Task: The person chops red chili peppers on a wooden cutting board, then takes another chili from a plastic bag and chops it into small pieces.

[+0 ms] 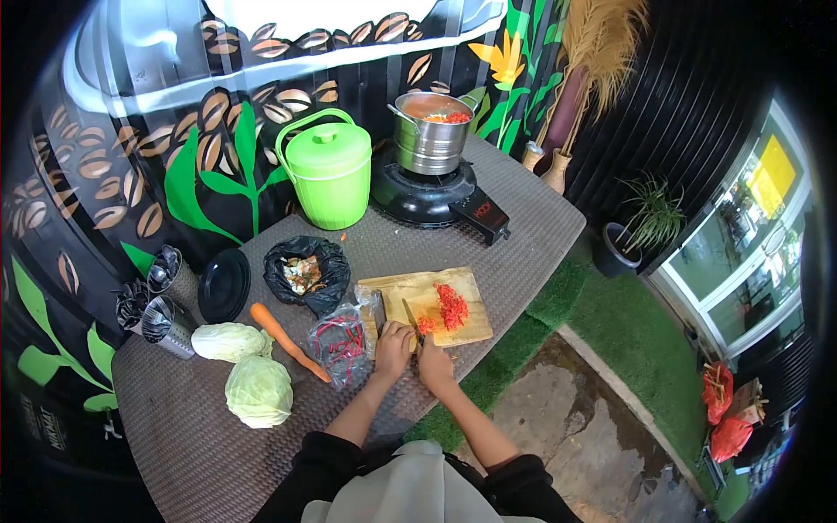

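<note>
On the wooden cutting board lies a heap of chopped red pieces, with a few more beside the knife. My right hand is closed round the handle of a knife, whose blade points up and left over the board. Just left of it, my left hand rests at the board's near edge with its fingers curled; what they hold, if anything, is hidden. A clear plastic bag with red chillies lies against the board's left side.
Left on the table are a carrot, two cabbages, a black bag of scraps, a black plate and cutlery holders. Behind stand a green bucket and a steel pot on a stove.
</note>
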### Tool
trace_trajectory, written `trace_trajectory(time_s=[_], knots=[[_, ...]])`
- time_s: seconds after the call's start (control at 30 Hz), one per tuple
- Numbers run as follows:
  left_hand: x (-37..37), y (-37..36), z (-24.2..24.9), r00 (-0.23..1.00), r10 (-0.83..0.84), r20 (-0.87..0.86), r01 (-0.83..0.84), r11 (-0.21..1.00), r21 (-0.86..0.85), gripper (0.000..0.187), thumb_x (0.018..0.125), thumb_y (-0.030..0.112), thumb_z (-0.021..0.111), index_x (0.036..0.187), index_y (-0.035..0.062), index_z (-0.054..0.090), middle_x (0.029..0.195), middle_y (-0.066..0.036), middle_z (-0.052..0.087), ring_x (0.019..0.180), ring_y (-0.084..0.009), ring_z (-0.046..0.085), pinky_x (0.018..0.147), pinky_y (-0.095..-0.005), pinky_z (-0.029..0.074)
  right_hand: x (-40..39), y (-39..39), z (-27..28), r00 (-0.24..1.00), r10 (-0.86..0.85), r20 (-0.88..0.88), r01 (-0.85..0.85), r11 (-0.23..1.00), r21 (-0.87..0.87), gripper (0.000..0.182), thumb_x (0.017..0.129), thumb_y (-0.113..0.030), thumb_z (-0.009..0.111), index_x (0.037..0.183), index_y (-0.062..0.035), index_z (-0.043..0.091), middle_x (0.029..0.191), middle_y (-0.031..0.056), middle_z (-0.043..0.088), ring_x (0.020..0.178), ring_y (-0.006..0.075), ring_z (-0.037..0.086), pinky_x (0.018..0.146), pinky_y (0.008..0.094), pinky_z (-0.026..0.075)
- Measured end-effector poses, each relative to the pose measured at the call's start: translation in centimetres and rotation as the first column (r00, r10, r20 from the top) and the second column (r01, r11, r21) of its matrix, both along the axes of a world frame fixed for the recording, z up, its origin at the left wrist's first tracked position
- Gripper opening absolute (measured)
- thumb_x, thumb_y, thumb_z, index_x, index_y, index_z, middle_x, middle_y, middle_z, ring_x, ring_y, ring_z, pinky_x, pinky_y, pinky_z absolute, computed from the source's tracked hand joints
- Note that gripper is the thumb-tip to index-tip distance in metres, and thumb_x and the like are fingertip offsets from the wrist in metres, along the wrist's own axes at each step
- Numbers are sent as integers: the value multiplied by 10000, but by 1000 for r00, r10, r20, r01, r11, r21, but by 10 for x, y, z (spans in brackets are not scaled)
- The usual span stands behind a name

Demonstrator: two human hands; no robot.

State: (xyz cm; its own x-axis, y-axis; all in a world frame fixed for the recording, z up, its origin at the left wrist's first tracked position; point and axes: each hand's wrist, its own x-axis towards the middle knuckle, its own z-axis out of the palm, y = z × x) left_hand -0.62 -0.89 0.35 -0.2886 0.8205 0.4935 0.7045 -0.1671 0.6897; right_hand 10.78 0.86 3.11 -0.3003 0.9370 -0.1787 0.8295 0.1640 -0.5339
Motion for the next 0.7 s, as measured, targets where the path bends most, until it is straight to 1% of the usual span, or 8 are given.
trace_trajectory(time_s=[0.17, 0.23, 0.37, 0.43, 0.57, 0.6, 0.67, 0.7], knots=[[0, -1, 2, 999, -18, 32, 19, 1000, -20, 104, 823, 53, 601, 866, -28, 651, 855, -140, 583, 901, -322, 531, 792, -391, 437, 14, 7, 0, 995, 91, -28, -91, 996, 18, 283, 938, -268, 437, 1023, 2, 437, 866, 308, 618, 832, 461, 617, 725, 549, 481], [0, -1, 1, 1000, -8, 7, 8, 1000, -21, 100, 826, 61, 591, 867, -13, 644, 862, -132, 578, 904, -320, 531, 791, -393, 443, 9, -7, -4, 1000, -16, 26, 15, 1000, 8, 309, 939, -289, 442, 1045, 0, 445, 863, 306, 618, 856, 458, 613, 740, 545, 475], [2, -3, 2, 1000, -7, -17, 7, 1000, -14, 94, 831, 62, 574, 871, 3, 636, 885, -122, 575, 913, -313, 532, 797, -393, 450, 2, -6, -3, 999, -54, -5, 54, 998, -26, 331, 939, -301, 445, 1064, 5, 451, 876, 313, 612, 864, 472, 600, 752, 541, 470], [1, -3, -1, 999, 4, -39, -5, 1000, -26, 91, 829, 70, 580, 865, 8, 637, 882, -118, 579, 918, -309, 532, 795, -392, 453, 8, 7, -5, 995, 18, -102, -16, 1000, 20, 337, 942, -303, 441, 1036, 20, 456, 870, 325, 603, 852, 488, 588, 740, 537, 469], [6, 6, -7, 994, 80, -70, -84, 994, -66, 137, 805, 94, 624, 914, 19, 655, 874, -105, 627, 901, -300, 558, 777, -390, 470, 29, 12, -6, 983, 4, -185, -1, 1000, 12, 320, 940, -279, 454, 993, 37, 467, 856, 334, 593, 849, 503, 573, 732, 548, 451], [9, 10, -7, 995, 79, -67, -83, 994, -66, 137, 805, 94, 624, 914, 19, 655, 874, -105, 627, 901, -300, 558, 777, -390, 470, 35, 10, -7, 974, 1, -228, 17, 997, 78, 318, 937, -267, 464, 984, 47, 470, 854, 340, 589, 853, 507, 567, 728, 552, 441], [16, 18, -8, 989, 59, 136, -44, 993, -108, 177, 784, 44, 652, 954, -6, 665, 785, -122, 664, 744, -247, 620, 717, -353, 500, 45, 7, -9, 963, 0, -269, 39, 989, 140, 316, 934, -256, 474, 975, 57, 474, 851, 345, 585, 856, 511, 560, 725, 556, 430], [18, 21, -4, 989, 58, 136, -43, 993, -108, 177, 784, 44, 652, 954, -6, 665, 785, -122, 664, 744, -247, 620, 717, -353, 500, 48, 7, -9, 954, 9, -298, 23, 994, 104, 332, 938, -274, 463, 994, 53, 463, 843, 348, 587, 845, 520, 557, 723, 561, 432]])
